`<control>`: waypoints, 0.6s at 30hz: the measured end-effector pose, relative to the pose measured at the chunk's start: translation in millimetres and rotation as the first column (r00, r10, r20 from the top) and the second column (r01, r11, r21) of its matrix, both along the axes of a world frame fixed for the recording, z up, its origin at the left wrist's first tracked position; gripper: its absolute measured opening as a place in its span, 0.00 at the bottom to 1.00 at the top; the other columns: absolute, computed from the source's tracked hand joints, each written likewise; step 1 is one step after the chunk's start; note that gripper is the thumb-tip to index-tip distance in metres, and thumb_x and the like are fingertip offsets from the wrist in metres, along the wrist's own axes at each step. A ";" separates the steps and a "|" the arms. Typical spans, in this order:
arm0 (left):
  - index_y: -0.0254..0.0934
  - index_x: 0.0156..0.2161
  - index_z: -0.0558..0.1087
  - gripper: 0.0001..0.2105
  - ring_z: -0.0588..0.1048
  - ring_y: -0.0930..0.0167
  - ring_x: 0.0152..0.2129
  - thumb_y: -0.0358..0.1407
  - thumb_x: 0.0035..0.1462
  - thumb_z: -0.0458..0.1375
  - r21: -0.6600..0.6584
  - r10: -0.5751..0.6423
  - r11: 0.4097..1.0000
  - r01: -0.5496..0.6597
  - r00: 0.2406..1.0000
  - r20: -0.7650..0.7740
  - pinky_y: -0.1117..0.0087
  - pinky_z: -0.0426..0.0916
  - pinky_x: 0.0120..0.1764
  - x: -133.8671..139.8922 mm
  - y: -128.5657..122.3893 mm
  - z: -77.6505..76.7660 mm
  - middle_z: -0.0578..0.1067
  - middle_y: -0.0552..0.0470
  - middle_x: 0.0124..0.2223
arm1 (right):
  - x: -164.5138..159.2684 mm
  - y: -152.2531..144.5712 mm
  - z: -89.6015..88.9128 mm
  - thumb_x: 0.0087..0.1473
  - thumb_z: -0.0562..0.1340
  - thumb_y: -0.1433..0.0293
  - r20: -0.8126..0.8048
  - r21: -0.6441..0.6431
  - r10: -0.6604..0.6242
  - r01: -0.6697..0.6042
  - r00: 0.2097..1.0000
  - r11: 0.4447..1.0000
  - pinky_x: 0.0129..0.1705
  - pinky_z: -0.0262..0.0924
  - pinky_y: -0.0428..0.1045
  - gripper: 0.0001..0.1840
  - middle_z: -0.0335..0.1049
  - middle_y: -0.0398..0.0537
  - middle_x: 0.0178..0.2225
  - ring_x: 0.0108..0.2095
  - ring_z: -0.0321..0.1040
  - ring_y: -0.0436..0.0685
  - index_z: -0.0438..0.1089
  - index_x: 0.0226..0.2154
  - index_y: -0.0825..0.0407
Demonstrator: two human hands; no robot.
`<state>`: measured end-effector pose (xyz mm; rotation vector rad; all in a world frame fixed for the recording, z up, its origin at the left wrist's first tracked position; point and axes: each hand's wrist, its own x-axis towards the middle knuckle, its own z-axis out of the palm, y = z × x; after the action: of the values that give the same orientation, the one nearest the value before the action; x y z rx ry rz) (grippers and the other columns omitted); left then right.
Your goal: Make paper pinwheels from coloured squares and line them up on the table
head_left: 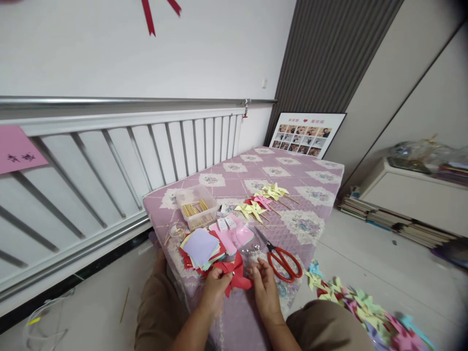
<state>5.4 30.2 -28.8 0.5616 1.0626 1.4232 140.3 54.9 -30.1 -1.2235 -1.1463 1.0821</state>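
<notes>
A folded red paper pinwheel (239,280) is pinched at its centre by my left hand (215,288), thumb and fingertips closed on it. My right hand (267,288) is beside the pinwheel's right blade, fingers loosely bent and apart, with nothing visible in them. Scissors with red handles (285,264) lie just right of that hand. Behind my left hand is a stack of coloured paper squares (202,247), lilac on top. Small shiny pieces (256,248) rest behind my right hand, too small to make out.
A clear plastic box (205,195) holds short wooden sticks. Finished pinwheels on sticks (253,209) lie farther back on the patterned tablecloth (303,222). More pinwheels (373,312) are heaped on the floor at right. A white radiator (120,156) runs along the left.
</notes>
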 end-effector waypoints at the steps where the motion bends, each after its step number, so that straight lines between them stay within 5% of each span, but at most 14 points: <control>1: 0.34 0.31 0.71 0.14 0.68 0.73 0.24 0.41 0.41 0.65 -0.007 0.004 1.000 -0.004 1.000 -0.010 0.73 0.61 0.30 0.1 -0.2 -0.6 0.72 0.53 0.28 | -0.1 0.2 0.1 0.53 0.58 0.54 0.026 0.002 0.003 -0.003 1.000 1.000 0.43 0.66 0.55 0.24 0.69 0.49 0.37 0.38 0.71 0.59 0.59 0.47 0.50; 10: 0.34 0.31 0.73 0.08 0.66 0.73 0.21 0.37 0.47 0.60 -0.065 -0.072 0.996 0.058 0.968 -0.239 0.72 0.59 0.28 -1.7 3.5 -20.6 0.72 0.53 0.26 | 0.3 0.0 3.4 0.53 0.58 0.54 0.122 -0.009 0.035 -0.034 0.992 0.999 0.41 0.65 0.52 0.23 0.69 0.47 0.34 0.35 0.69 0.58 0.61 0.46 0.51; 15: 0.37 0.31 0.75 0.05 0.69 0.69 0.26 0.32 0.46 0.59 -0.090 -0.113 0.992 0.084 0.911 -0.396 0.70 0.62 0.32 -2.6 -1.1 -7.1 0.75 0.52 0.28 | 1.5 1.1 4.5 0.53 0.57 0.51 0.138 -0.056 0.020 -0.012 0.990 0.998 0.39 0.65 0.52 0.25 0.70 0.48 0.34 0.35 0.68 0.59 0.61 0.46 0.52; 18: 0.37 0.30 0.75 0.05 0.71 0.68 0.29 0.31 0.45 0.59 -0.077 -0.123 0.992 0.103 0.933 -0.339 0.70 0.63 0.34 -4.9 -10.1 0.1 0.76 0.52 0.30 | 1.4 2.2 5.9 0.53 0.57 0.50 0.079 -0.096 0.003 0.005 0.997 0.995 0.38 0.65 0.53 0.25 0.71 0.49 0.35 0.35 0.69 0.59 0.61 0.45 0.51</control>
<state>0.5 20.1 -28.7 0.8372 1.3206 1.2141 141.7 57.1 -24.3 -1.3528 -1.1644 1.1073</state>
